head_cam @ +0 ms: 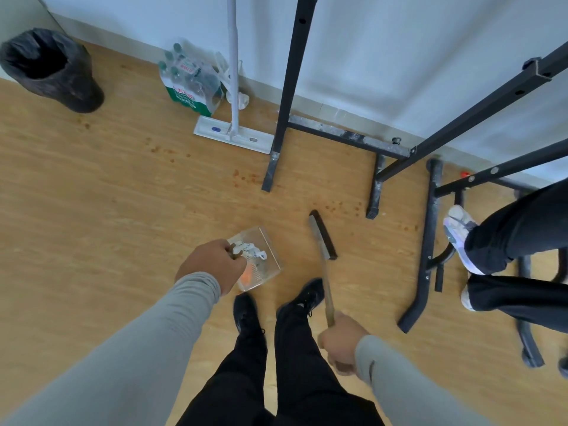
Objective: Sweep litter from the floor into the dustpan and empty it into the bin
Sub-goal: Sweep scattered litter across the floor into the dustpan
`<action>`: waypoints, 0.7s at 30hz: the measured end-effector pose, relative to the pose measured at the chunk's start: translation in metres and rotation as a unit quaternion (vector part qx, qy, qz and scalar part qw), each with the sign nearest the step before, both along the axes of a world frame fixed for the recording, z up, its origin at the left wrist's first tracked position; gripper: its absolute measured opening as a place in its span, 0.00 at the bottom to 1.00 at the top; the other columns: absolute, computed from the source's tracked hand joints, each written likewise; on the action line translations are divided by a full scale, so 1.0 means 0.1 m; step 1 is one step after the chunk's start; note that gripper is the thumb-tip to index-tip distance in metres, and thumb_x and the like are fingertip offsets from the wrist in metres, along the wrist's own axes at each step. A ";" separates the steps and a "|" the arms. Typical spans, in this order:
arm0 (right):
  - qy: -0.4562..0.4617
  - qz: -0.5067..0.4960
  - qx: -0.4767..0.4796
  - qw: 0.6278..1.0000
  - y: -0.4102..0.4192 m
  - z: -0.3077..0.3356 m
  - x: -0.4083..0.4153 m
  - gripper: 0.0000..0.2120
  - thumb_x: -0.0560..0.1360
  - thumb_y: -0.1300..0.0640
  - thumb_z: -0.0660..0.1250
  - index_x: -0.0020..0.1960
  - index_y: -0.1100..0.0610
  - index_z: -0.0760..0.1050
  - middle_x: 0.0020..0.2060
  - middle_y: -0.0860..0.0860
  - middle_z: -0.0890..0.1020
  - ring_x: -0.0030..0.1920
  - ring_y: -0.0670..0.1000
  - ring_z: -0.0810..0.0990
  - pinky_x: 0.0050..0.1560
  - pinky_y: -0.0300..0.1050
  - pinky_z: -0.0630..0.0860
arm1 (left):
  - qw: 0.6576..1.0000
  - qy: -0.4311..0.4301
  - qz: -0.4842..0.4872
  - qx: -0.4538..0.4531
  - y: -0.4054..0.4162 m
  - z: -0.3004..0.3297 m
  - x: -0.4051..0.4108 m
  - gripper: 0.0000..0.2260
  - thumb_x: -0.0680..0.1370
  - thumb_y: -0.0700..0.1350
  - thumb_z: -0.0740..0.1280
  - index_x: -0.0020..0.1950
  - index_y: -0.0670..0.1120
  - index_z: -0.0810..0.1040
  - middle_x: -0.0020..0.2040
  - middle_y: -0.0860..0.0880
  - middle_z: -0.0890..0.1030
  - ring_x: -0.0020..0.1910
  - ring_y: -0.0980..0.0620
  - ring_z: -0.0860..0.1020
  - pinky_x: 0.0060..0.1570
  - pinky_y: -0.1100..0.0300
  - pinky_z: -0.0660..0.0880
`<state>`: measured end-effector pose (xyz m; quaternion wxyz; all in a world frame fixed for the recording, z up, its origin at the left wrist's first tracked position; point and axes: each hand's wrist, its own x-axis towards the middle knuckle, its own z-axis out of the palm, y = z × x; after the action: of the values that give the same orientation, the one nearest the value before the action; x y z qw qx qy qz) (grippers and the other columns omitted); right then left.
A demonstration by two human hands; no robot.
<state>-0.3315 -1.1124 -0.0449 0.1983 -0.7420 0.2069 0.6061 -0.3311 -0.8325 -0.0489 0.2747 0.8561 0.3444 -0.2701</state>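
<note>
Clear plastic dustpan hung from my left hand, fingers curled round its handle to keep the white litter inside. My right hand gripped the broom. The black-lined bin waited well apart, by the floor's far-left corner.
</note>
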 end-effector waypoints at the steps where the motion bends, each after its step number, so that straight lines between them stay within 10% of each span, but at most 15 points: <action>1: 0.025 -0.012 0.017 0.999 0.10 0.04 -0.10 0.24 0.75 0.63 0.61 0.70 0.55 0.64 0.37 0.55 0.72 0.30 0.51 0.70 0.33 0.44 0.69 | 1.000 -0.001 0.000 -0.002 -0.01 0.00 0.01 0.06 0.73 0.55 0.65 0.44 0.54 0.77 0.36 0.53 0.81 0.33 0.50 0.80 0.35 0.57 0.79; 11: 0.050 -0.231 0.086 0.968 -0.63 0.99 0.10 0.19 0.81 0.62 0.62 0.67 0.43 0.73 0.30 0.54 0.67 0.25 0.49 0.60 0.25 0.38 0.56 | 1.000 -0.002 -0.004 -0.005 0.04 -0.02 -0.05 0.08 0.72 0.57 0.65 0.47 0.55 0.78 0.37 0.53 0.81 0.35 0.51 0.80 0.37 0.56 0.79; 21: -0.067 0.025 -0.038 0.997 -0.29 0.27 0.07 0.31 0.78 0.62 0.57 0.77 0.41 0.58 0.36 0.53 0.77 0.30 0.53 0.73 0.29 0.44 0.74 | 1.000 -0.006 -0.004 -0.002 0.02 -0.02 -0.07 0.07 0.73 0.56 0.65 0.47 0.56 0.77 0.38 0.55 0.80 0.35 0.52 0.79 0.36 0.58 0.76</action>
<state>-0.3248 -1.1416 -0.0175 0.1679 -0.7929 0.1977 0.5514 -0.3380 -0.8309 -0.0513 0.2776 0.8584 0.3390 -0.2669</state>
